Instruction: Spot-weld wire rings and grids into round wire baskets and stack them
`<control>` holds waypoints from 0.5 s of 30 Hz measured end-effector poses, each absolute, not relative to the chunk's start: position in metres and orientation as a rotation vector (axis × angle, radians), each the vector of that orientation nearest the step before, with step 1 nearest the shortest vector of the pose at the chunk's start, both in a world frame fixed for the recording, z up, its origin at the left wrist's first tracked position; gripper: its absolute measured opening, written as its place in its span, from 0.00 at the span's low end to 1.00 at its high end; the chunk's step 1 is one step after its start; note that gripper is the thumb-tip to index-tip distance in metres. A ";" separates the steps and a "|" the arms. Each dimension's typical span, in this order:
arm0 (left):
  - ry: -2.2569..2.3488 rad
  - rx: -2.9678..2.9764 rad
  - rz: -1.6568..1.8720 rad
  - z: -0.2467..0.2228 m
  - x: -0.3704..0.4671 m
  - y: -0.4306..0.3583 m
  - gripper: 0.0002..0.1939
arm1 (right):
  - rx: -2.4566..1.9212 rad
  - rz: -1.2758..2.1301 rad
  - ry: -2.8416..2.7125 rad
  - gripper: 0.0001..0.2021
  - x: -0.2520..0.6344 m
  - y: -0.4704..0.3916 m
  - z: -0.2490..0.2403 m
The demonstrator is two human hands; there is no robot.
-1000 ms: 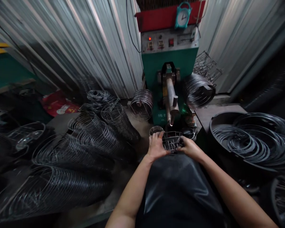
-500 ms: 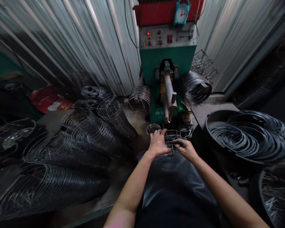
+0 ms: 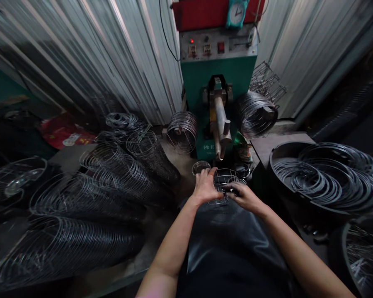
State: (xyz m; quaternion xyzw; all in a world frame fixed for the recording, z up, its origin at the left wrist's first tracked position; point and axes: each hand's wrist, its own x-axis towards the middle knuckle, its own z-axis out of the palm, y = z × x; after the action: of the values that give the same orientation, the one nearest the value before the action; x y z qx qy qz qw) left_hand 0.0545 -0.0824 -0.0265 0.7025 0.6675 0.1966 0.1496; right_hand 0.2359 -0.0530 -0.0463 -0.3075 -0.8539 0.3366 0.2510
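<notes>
Between my hands, just above the dark apron point(image 3: 224, 240), is a small round wire basket point(image 3: 226, 175) of thin metal rods. My left hand point(image 3: 204, 186) grips its left side, with the thumb stretched across the near side. At the right side my right hand point(image 3: 243, 194) has its fingers bent in at the wires; what those fingertips pinch, if anything, is too small to make out. Just beyond the basket stand the electrode arms point(image 3: 220, 128) of a green spot welding machine point(image 3: 192, 78), their tip above the far rim.
Stacks of wire rings point(image 3: 74, 240) fill the left side. On the right, a black round tub point(image 3: 275, 159) holds many wire rings, and a second tub point(image 3: 345, 256) holds short rods. Wire coils point(image 3: 182, 131) flank the machine. A teal clock point(image 3: 236, 14) hangs above.
My right hand has shifted slightly right and down along the basket, its fingers more bent. My left hand keeps its grip. The whole view has moved a little.
</notes>
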 end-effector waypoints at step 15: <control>1.774 2.044 0.652 -0.033 0.037 -0.053 0.50 | -0.766 0.686 -2.436 0.08 0.224 -0.031 -0.049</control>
State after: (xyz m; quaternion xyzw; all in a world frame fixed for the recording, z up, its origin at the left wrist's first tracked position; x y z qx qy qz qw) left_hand 0.0370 -0.0534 -0.0329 0.7225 0.6271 0.2306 0.1778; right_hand 0.2245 -0.0313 -0.0489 -0.2807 -0.8929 0.2516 0.2461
